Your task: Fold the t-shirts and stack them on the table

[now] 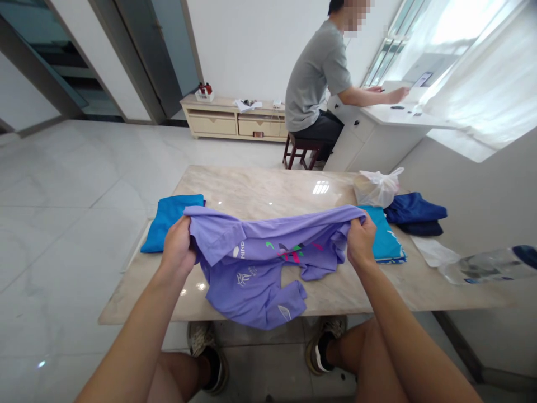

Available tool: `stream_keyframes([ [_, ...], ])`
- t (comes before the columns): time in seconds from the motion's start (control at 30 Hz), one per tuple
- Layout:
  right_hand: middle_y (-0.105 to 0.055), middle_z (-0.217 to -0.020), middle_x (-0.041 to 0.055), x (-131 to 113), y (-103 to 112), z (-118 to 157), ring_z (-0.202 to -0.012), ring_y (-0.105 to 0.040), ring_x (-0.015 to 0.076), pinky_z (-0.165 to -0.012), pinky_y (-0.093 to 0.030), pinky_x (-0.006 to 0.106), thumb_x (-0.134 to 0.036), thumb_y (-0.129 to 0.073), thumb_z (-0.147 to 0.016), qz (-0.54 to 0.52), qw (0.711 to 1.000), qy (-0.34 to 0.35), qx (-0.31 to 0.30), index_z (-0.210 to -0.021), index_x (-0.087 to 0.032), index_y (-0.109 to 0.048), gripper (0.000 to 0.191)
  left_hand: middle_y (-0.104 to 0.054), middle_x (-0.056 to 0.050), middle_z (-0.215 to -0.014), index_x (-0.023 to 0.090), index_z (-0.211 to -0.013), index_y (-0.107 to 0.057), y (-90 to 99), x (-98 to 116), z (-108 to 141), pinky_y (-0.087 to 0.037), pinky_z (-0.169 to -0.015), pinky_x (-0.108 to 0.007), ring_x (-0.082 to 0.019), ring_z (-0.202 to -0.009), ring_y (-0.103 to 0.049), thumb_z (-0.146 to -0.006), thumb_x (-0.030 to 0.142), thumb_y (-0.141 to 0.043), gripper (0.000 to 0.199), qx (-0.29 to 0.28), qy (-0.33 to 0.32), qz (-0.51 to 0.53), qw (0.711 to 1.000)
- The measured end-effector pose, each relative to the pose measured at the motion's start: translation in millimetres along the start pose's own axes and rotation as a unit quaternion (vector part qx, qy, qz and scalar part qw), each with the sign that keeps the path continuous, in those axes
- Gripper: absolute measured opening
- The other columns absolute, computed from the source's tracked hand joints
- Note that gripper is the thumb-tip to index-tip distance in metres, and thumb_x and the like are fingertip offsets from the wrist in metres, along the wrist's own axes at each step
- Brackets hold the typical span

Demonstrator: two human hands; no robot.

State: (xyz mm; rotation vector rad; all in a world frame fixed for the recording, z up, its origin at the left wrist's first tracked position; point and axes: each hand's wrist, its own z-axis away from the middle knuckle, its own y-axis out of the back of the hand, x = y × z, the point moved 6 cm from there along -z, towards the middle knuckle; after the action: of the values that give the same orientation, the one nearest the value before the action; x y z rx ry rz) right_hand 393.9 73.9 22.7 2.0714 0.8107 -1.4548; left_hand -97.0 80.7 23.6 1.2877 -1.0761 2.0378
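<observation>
A purple T-shirt with white lettering and a pink and green print is stretched between my two hands over the table. My left hand grips it at one end, fingers closed on the cloth. At the other end my right hand pinches the fabric in the same way. The upper edge runs nearly straight between them, while the lower part, with a sleeve, droops over the table's near edge. Folded blue cloth lies beyond my left hand. Beside my right hand is a folded turquoise garment.
The marble-look table also bears a white plastic bag, dark blue folded clothes and a clear bottle on its side at the right. Behind, a person in grey sits at a white desk.
</observation>
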Motion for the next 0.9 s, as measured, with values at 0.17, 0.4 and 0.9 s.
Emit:
stream_keyframes([
  [0.17, -0.061, -0.081, -0.0051, 6.9, 2.4, -5.9, -0.078, -0.052, 0.0135, -0.077, -0.043, 0.028, -0.061, -0.073, -0.083, -0.022, 0.999, -0.035, 0.027, -0.085, -0.021, -0.064, 0.041, -0.083, -0.007, -0.093, 0.021, -0.089, -0.078, 8.9, 10.0, -12.2, -0.067, -0.072, -0.029, -0.023, -0.091, -0.078, -0.088, 0.028, -0.084, 0.009, 0.001, -0.007, 0.022, 1.000],
  [0.4, -0.067, -0.086, -0.0038, 8.3, -6.5, 5.1, -0.081, -0.055, 0.0139, -0.080, -0.045, 0.028, -0.055, -0.075, -0.083, -0.027, 0.999, -0.038, -0.006, -0.089, -0.021, -0.071, 0.035, -0.081, -0.004, -0.086, 0.019, -0.091, -0.078, 23.7, -2.9, -13.2, -0.063, -0.066, -0.023, -0.018, -0.079, -0.074, -0.094, 0.024, -0.076, 0.006, 0.046, 0.038, 0.011, 0.998],
  [0.9, -0.061, -0.080, -0.0043, 12.5, -14.2, 12.3, -0.077, -0.050, 0.0140, -0.073, -0.044, 0.026, -0.052, -0.073, -0.081, -0.022, 0.998, -0.054, -0.014, -0.086, -0.022, -0.068, 0.031, -0.075, -0.002, -0.078, 0.020, -0.083, -0.073, 8.7, -10.6, -0.1, -0.054, -0.056, -0.021, -0.013, -0.065, -0.065, -0.096, 0.019, -0.070, 0.013, 0.055, 0.082, 0.009, 0.995],
])
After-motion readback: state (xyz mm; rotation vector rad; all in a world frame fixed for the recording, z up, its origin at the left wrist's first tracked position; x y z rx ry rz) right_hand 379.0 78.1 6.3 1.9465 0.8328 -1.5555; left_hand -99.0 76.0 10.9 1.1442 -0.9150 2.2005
